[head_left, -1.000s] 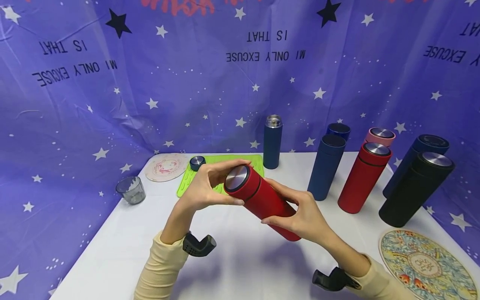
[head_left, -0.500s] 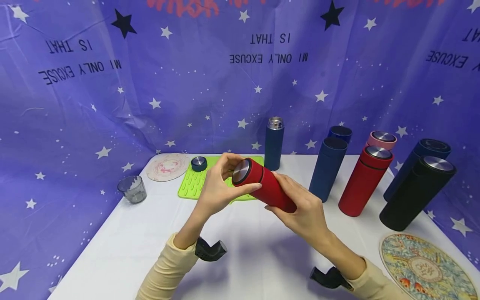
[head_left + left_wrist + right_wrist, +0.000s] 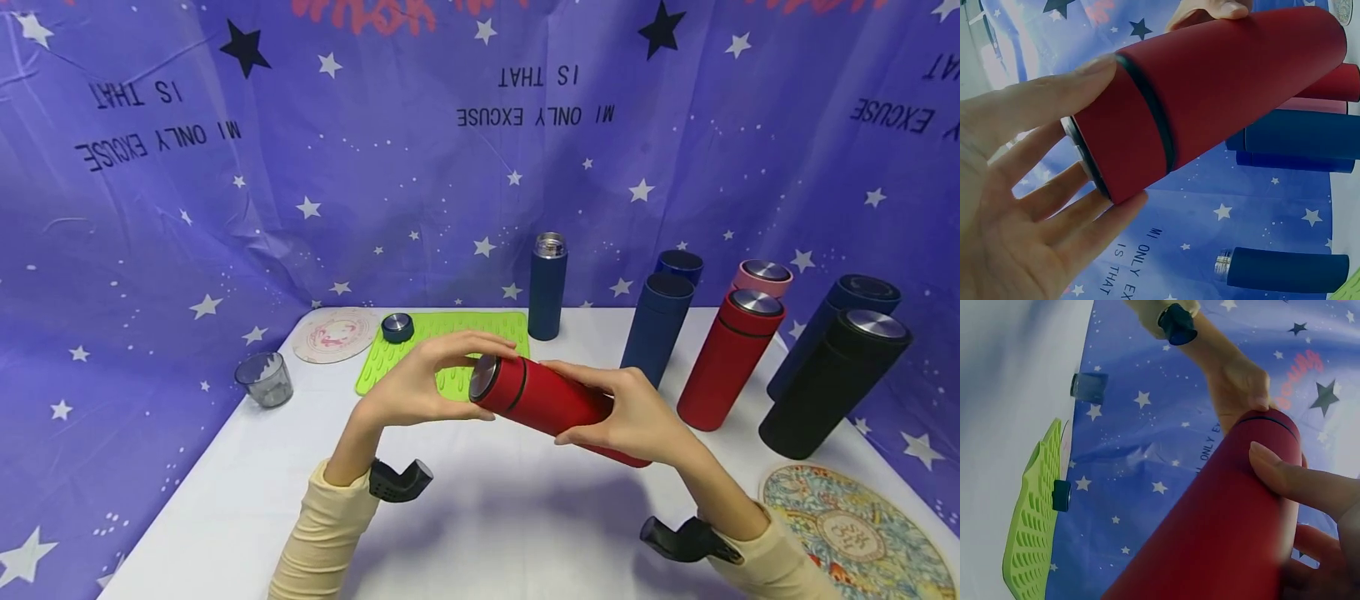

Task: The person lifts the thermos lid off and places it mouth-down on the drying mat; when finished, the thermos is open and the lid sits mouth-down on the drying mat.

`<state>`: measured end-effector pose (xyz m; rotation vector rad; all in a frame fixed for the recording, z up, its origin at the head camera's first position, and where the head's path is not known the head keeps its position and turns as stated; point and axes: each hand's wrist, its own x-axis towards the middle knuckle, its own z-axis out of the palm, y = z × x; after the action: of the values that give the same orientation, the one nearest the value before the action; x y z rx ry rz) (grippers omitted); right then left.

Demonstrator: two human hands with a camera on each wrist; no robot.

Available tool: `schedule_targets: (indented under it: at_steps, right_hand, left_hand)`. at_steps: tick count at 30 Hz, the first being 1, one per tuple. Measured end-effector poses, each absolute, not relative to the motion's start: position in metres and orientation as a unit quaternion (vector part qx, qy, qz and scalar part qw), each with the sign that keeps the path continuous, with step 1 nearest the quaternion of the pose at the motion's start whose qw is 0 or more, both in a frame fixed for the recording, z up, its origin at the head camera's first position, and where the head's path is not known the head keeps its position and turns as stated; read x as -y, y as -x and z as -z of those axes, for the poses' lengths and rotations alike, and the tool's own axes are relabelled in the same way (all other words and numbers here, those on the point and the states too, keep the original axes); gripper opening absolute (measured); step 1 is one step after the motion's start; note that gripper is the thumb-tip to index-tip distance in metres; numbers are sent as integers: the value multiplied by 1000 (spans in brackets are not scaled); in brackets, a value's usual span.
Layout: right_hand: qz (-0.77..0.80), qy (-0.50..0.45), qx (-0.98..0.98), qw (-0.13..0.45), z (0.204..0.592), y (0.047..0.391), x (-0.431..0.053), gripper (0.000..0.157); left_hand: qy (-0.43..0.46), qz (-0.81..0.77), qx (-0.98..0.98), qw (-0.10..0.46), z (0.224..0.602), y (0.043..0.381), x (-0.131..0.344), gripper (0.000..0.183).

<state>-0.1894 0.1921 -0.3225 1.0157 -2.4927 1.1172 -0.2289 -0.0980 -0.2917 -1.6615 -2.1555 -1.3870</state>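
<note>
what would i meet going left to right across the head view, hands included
See-through cup → pink-and-white round mat → left hand → held red bottle → right hand → standing red bottle → black bottle.

A see-through cup (image 3: 265, 382) stands near a pale, pink-printed round mat (image 3: 335, 335).

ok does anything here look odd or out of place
The blue bottle beside the green mat stands uncapped, while a matching blue cap sits on the mat. The backdrop lettering also hangs upside down.
</note>
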Motion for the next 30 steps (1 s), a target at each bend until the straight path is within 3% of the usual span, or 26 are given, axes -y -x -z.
schedule_targets:
  at_steps: [9, 21, 25, 30]
  right_hand:
    - [-341, -361, 843, 208, 323, 190, -188, 79]
    - [-217, -354, 832, 370, 331, 189, -179, 79]
    - [-214, -348, 838, 360, 330, 190, -181, 81]
    - [-264, -351, 853, 283, 329, 194, -189, 82]
  left_hand:
    - [509, 488, 703, 88, 276, 210, 93, 59]
    - [315, 525, 787, 83, 297, 224, 86, 47]
    - [319, 518, 790, 70, 298, 226, 85, 46]
    - [430, 473, 766, 75, 297, 227, 86, 59]
